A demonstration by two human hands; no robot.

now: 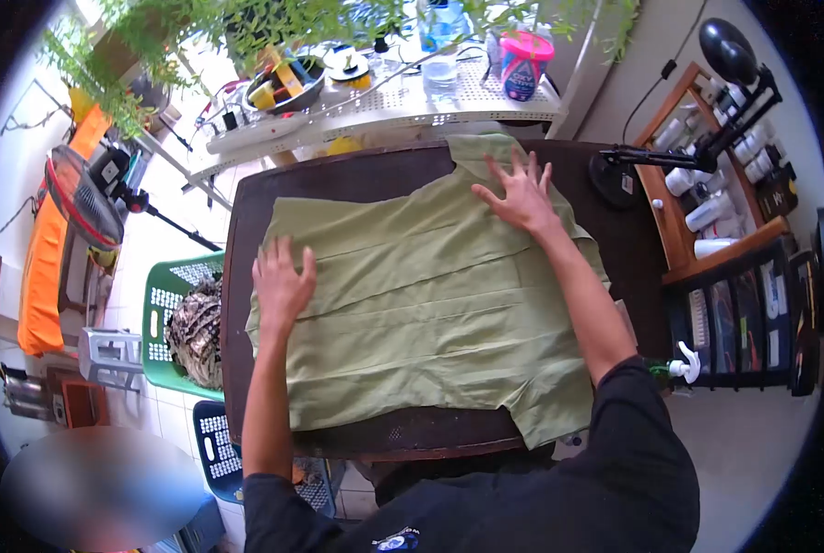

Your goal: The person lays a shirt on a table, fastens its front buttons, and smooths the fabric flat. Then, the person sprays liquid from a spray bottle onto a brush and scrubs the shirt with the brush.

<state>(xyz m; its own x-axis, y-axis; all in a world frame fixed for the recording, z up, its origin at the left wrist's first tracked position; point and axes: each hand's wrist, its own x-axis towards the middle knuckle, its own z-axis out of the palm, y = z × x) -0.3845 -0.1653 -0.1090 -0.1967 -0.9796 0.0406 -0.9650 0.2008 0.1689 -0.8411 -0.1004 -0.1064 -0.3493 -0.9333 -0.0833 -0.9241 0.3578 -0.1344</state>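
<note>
The green garment (412, 304) lies spread, creases remaining between the left hand (284, 284) and right hand (524, 198), both open, apart.

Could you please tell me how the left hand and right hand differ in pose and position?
The left hand is near the left edge of the green garment; the right hand reaches farther forward, toward its far right part. The left hand's fingers are closer together, while the right hand's are spread wide. Both lie palm down on the fabric.

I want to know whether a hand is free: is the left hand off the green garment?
No, the left hand lies on the green garment, fingers spread.
</note>
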